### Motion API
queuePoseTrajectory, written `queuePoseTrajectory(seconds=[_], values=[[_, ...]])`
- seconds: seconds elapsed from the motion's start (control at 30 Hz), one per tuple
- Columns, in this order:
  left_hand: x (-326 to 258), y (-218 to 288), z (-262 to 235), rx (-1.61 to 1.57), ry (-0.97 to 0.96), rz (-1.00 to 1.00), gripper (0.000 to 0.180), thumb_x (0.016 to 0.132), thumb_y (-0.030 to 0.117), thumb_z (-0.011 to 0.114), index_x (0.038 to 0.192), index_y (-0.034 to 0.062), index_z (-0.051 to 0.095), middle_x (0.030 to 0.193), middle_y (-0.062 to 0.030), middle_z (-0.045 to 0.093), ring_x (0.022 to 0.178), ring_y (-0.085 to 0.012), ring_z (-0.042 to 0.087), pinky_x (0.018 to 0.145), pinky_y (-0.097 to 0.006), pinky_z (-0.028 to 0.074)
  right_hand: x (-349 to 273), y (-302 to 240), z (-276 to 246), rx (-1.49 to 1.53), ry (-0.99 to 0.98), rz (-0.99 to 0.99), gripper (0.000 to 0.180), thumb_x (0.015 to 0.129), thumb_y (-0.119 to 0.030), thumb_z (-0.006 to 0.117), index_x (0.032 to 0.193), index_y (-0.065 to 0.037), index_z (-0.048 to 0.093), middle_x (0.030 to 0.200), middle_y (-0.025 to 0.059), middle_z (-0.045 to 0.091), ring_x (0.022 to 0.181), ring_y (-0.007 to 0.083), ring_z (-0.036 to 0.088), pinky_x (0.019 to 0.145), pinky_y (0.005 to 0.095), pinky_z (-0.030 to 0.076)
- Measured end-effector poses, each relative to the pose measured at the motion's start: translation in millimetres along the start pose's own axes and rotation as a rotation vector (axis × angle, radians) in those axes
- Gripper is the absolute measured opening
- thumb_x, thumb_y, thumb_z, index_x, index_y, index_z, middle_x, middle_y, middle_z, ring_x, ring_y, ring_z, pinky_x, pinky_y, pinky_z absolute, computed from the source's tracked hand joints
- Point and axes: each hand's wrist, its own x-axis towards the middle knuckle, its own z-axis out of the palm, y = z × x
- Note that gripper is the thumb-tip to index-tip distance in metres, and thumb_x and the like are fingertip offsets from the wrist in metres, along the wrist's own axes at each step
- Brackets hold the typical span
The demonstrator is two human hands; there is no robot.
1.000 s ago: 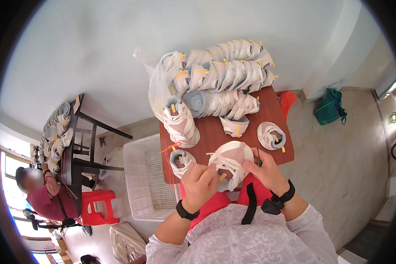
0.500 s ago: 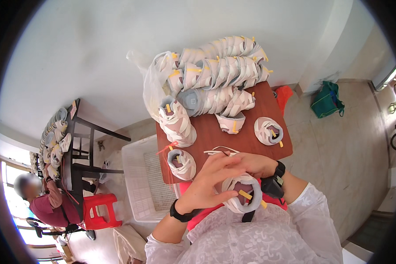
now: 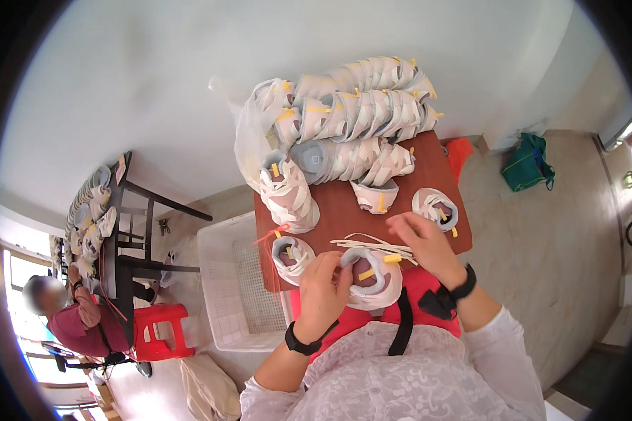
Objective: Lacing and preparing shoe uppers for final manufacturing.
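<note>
Pinching the soft, rounded collar of a pale shoe (image 3: 380, 289), the left hand (image 3: 326, 293) holds it at the smooth brown table's (image 3: 337, 205) near edge. Beside thin, flat laces (image 3: 369, 245), the right hand (image 3: 424, 242) curls loosely, its grip unclear.

Nested pink-and-white shoe uppers (image 3: 367, 116) at twelve o'clock and a seated, maroon-shirted co-worker (image 3: 84, 328) at eight show a shoe workshop.

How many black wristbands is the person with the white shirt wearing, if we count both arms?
2: one wristband just behind the left hand, the other behind the right hand.
</note>
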Motion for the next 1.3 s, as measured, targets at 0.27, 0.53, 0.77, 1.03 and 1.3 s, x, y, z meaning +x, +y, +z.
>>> queuePoseTrajectory(seconds=[0.27, 0.53, 0.77, 1.03, 1.3], values=[[0, 4, 25, -0.022, 0.161, 0.013, 0.025, 0.079, -0.003, 0.063, 0.104, 0.0021, 0.062, 0.08, -0.0111, 0.061, 0.066, -0.0201, 0.061, 0.057, -0.029, 0.05, -76, -3, 41, -0.342, 0.278, -0.522, 0.032, 0.074, -0.019, 0.078, 0.099, -0.006, 0.064, 0.101, 0.0117, 0.055, 0.076, 0.0212, 0.063, 0.063, 0.0303, 0.05], [-12, -14, 22, -0.639, -0.039, -0.419, 0.016, 0.087, 0.001, 0.058, 0.103, 0.0004, 0.06, 0.089, -0.0045, 0.065, 0.074, -0.0087, 0.06, 0.064, -0.023, 0.049, -56, 1, 32, -0.565, 0.216, -0.491, 0.022, 0.068, -0.009, 0.071, 0.09, -0.01, 0.068, 0.112, 0.0112, 0.053, 0.071, 0.0235, 0.064, 0.055, 0.0324, 0.052], [-10, -12, 26, -0.789, -0.104, -0.513, 0.012, 0.09, 0.004, 0.058, 0.101, -0.0005, 0.058, 0.09, -0.0032, 0.065, 0.076, -0.0071, 0.06, 0.065, -0.022, 0.048, -52, -8, 43, -0.573, 0.292, -0.487, 0.024, 0.069, -0.008, 0.07, 0.094, -0.01, 0.069, 0.122, 0.0131, 0.053, 0.082, 0.0263, 0.066, 0.061, 0.0339, 0.054], [-8, -7, 34, -0.586, -0.005, -0.362, 0.01, 0.09, 0.003, 0.058, 0.099, -0.0014, 0.057, 0.086, -0.0053, 0.065, 0.073, -0.0078, 0.06, 0.063, -0.022, 0.048, -59, -18, 43, -0.658, 0.299, -0.397, 0.024, 0.073, -0.012, 0.074, 0.096, -0.011, 0.068, 0.127, 0.014, 0.05, 0.09, 0.0273, 0.066, 0.066, 0.0348, 0.055], [0, -12, 30, -0.685, -0.018, -0.463, 0.009, 0.09, 0.003, 0.057, 0.096, -0.0015, 0.053, 0.084, -0.0079, 0.064, 0.072, -0.0094, 0.063, 0.059, -0.023, 0.052, -48, -5, 20, -0.475, 0.126, -0.392, 0.03, 0.075, -0.02, 0.075, 0.103, -0.012, 0.068, 0.127, 0.014, 0.051, 0.095, 0.0293, 0.064, 0.074, 0.0369, 0.053]])
